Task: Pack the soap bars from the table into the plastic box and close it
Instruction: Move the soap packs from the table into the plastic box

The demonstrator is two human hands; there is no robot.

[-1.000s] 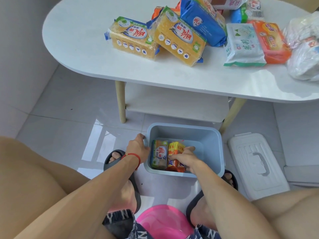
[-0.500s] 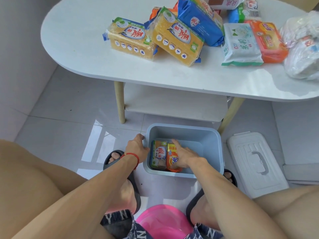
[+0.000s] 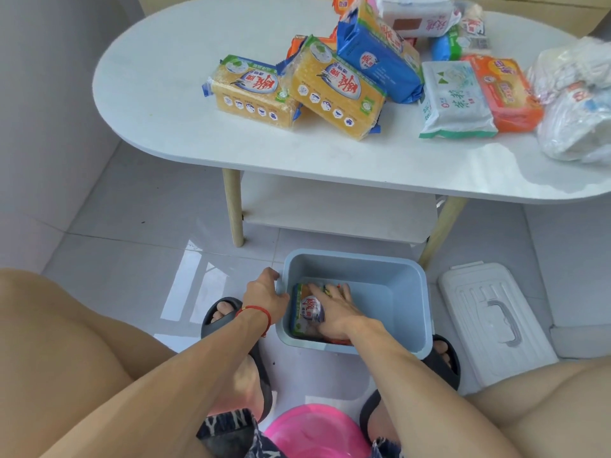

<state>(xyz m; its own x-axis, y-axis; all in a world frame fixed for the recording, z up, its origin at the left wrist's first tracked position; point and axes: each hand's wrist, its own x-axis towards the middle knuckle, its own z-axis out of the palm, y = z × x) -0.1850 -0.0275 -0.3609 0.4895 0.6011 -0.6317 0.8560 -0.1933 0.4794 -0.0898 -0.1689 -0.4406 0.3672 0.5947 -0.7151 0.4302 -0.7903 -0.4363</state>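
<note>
The blue plastic box [image 3: 393, 266] stands open on the floor between my feet. My left hand [image 3: 264, 294] grips its left rim. My right hand [image 3: 334, 309] lies flat inside, fingers spread, pressing on two wrapped soap bars [image 3: 305, 310] at the box's left end; the orange one is mostly hidden under the hand. On the white table [image 3: 185, 94] lie more soap packs: two yellow ones [image 3: 251, 90] [image 3: 334, 90], a blue one [image 3: 373, 51], a white-green one [image 3: 453, 100] and an orange one [image 3: 499, 94]. The white lid [image 3: 492, 322] lies on the floor to the box's right.
White plastic bags [image 3: 578, 104] sit at the table's right end. A pink stool [image 3: 314, 431] is under me. The table's wooden legs [image 3: 233, 209] and lower shelf [image 3: 337, 206] stand just behind the box. A grey wall runs along the left.
My right hand let go of the orange soap bar, slid left and flattened over both bars in the box. My left hand stayed on the rim. The view tilted up slightly.
</note>
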